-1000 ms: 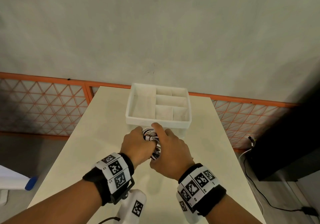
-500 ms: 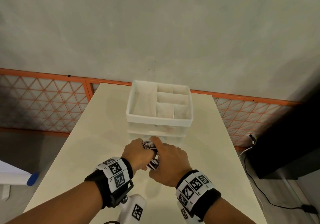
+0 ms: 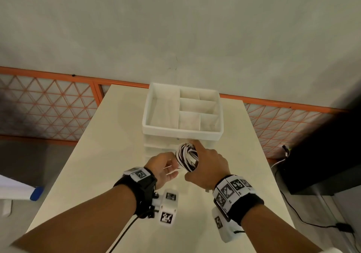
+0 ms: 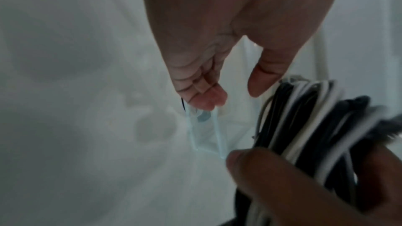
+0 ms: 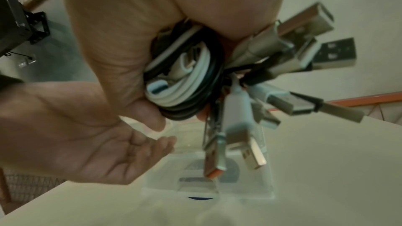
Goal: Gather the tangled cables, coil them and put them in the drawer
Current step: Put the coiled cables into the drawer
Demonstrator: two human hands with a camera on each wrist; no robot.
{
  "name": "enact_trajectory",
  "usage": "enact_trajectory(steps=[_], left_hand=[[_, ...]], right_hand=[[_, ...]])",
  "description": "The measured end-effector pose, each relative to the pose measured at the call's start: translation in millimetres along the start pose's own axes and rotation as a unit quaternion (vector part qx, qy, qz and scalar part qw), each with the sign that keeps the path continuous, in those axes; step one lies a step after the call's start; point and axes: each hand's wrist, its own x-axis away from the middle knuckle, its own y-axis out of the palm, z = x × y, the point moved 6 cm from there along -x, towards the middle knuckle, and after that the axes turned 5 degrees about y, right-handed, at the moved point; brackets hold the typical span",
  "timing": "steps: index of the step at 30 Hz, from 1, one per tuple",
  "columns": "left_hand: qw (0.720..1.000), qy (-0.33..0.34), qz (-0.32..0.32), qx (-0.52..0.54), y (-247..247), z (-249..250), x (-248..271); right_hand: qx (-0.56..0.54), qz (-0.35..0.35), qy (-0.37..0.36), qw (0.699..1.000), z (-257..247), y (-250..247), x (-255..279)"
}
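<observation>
Right hand [image 3: 209, 164]: clenched around the coiled cables [image 3: 187, 159], centre of frame, keeping the loops together.
Left hand [image 3: 165, 167]: released, palm up, fingers [image 4: 204, 95] at the drawer [image 3: 166, 149] front, probably to open it.
Organizer [image 3: 182, 131]: on the surface [image 3: 109, 155], above the hands.

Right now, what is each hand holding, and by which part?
The right hand grips the coiled cables around the bundled loops, plugs sticking out free. The left hand is open, holding nothing.
</observation>
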Motion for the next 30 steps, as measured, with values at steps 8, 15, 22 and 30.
enact_trajectory(steps=[8,15,22,30], left_hand=[[0.998,-0.038,-0.051,0.027,2,-21,2],[0.974,-0.052,-0.084,-0.205,-10,-32,45],[0.727,0.233,0.016,-0.645,-13,45,50],[0.636,0.198,-0.056,-0.743,-33,11,60]], right_hand=[[-0.023,-0.019,0.0,1.0,10,8,13],[-0.013,-0.036,-0.018,0.999,10,-1,18],[0.02,-0.041,-0.052,0.998,-13,-9,6],[0.105,-0.078,-0.095,0.987,-30,4,-9]])
